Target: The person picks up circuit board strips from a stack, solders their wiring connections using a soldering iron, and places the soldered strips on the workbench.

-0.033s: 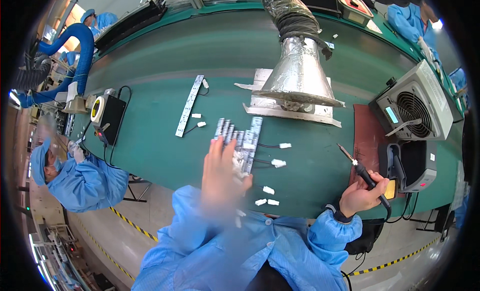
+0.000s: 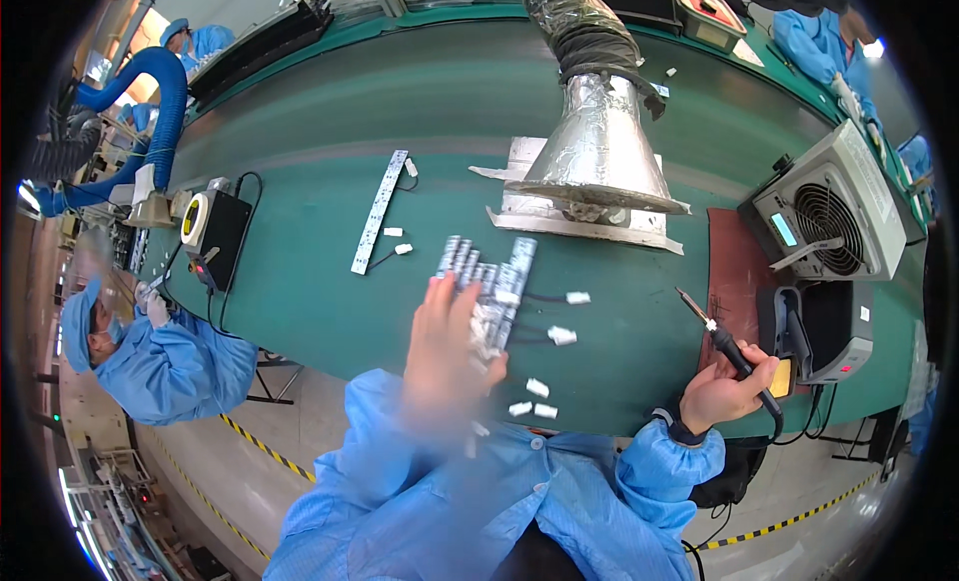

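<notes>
My left hand (image 2: 442, 341), partly blurred, grips a bunch of narrow white circuit board strips (image 2: 470, 266), its fingers across their left side and its thumb near their lower end. One longer strip (image 2: 519, 266) lies along the right of the bunch. Dark wires lead right from it to two white connectors (image 2: 562, 335). My right hand (image 2: 721, 389) is closed round the dark handle of a soldering iron (image 2: 735, 353), whose tip points up and left, away from the strips. Below the bunch lie several loose white connectors (image 2: 537, 388).
Another circuit board strip (image 2: 380, 211) with wired connectors lies to the left. A foil-covered fume hood (image 2: 599, 151) stands behind the bunch. At right are a fan unit (image 2: 824, 216) and a soldering station (image 2: 834, 326); at left, a black box (image 2: 217, 236). A co-worker (image 2: 165, 351) sits at far left.
My left hand and the bunch of strips have shifted slightly to the right, the long strip tilting a little more. The wired connectors have moved right too. My right hand is nearly unmoved.
</notes>
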{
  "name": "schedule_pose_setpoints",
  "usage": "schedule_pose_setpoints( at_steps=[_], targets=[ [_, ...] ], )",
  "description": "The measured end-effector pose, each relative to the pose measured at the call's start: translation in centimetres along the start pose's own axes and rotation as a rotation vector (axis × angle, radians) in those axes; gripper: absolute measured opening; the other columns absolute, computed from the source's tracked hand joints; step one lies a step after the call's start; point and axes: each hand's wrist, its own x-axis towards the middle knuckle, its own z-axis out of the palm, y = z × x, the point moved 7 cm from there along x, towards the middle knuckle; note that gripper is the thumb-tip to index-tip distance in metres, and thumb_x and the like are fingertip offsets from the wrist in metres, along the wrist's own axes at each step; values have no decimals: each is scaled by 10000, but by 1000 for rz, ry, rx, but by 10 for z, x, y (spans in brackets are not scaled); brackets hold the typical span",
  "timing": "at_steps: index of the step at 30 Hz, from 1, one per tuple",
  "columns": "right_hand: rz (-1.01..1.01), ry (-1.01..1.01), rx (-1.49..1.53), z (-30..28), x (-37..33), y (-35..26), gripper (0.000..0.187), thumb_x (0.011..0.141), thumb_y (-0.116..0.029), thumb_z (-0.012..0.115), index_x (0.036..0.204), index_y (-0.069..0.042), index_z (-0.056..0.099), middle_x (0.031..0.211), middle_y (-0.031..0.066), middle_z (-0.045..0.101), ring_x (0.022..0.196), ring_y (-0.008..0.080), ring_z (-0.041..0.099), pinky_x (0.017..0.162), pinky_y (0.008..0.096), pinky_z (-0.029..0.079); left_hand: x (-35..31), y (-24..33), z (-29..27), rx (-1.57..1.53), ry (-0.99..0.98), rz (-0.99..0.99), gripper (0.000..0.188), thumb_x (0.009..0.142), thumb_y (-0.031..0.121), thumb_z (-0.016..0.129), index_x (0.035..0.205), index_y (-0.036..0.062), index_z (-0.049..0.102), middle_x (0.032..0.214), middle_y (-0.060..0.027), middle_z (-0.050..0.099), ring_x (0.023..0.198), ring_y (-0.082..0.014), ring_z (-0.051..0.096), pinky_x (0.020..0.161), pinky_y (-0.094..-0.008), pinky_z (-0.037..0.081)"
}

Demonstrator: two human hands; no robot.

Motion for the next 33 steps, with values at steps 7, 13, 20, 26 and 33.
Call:
schedule_pose_setpoints(
  at_steps=[7,13,20,26,33],
  targets=[
    [-104,196,27,2,3,-4,375,1032,-298,476,786,-31,572,704,38,516,521,59,338,499,187,253,0,35,20,-77,-667,668,861,703,237,768,1473,122,401,1545,-215,294,1465,-427,227,1158,-587,251],
    [-59,268,37,7,1,-10,347,1021,-291,483,789,-42,546,705,28,498,522,57,335,501,198,247,25,65,38,-161,-776,929,878,749,277,762,1509,161,339,1566,-179,283,1473,-392,230,1169,-601,228],
    [-76,277,95,-21,6,4,353,1031,-289,495,774,-52,546,735,15,502,550,49,350,516,197,259,62,59,-10,-51,-859,886,900,766,306,804,1518,122,344,1544,-201,330,1462,-377,271,1180,-550,237],
    [-152,323,157,-14,2,-4,341,1044,-278,475,776,-73,521,716,-5,472,537,44,324,511,201,250,190,9,-49,132,-570,455,547,851,190,733,1340,31,547,1302,-175,604,1220,-305,583,1030,-397,466],
    [-188,207,153,-1,4,-6,345,1047,-262,446,760,-75,479,671,-14,369,544,54,287,501,219,230,362,38,47,421,-296,244,478,867,237,687,1305,75,586,1229,-187,645,1135,-307,622,957,-374,490]
  ],
)
